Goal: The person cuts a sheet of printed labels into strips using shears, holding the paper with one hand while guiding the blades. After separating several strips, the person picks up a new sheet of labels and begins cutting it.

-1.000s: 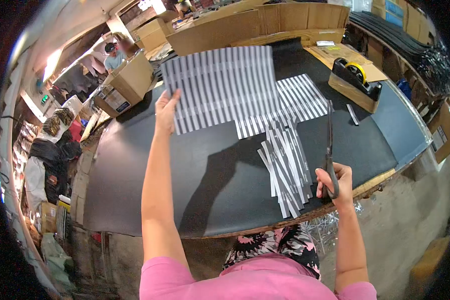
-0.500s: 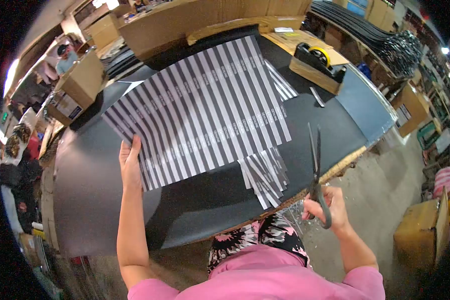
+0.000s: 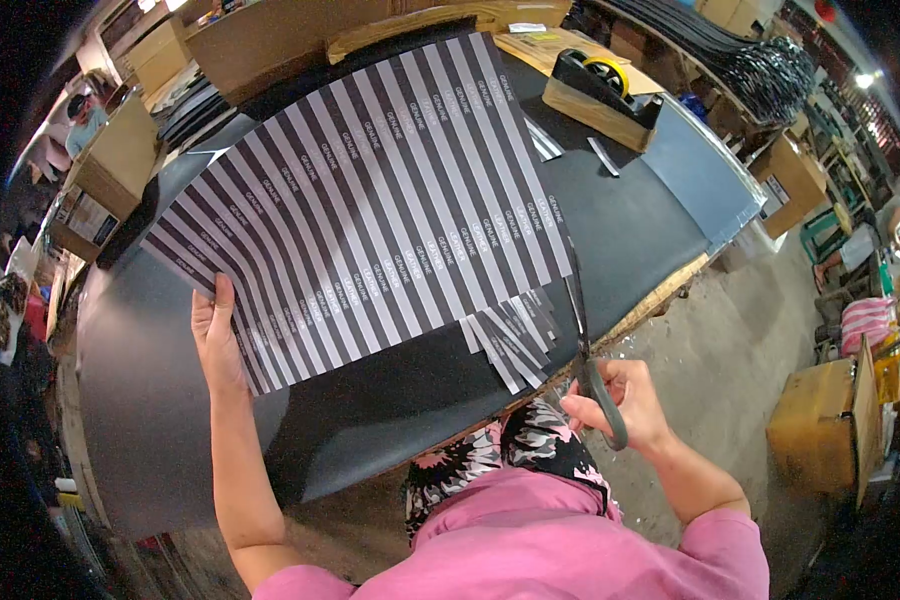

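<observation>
My left hand pinches the left edge of a large sheet with black and grey stripes, printed "GENUINE LEATHER". The sheet is held up over the dark table top and curves slightly. In my right hand are long dark scissors, fingers around the handles. Their blades point up, with the tip at the sheet's right edge. Under the sheet's lower right edge lies a fanned pile of cut striped strips. Another small strip rests farther back on the table.
A tape dispenser with a yellow roll stands at the table's back right. Cardboard lines the far edge, and a cardboard box is at the left. Another person is at the far left. A box sits on the floor at right.
My right hand has brought the scissors left to the sheet's right edge, and the blades are closer together. The sheet has shifted left in view with my left hand still on it.
</observation>
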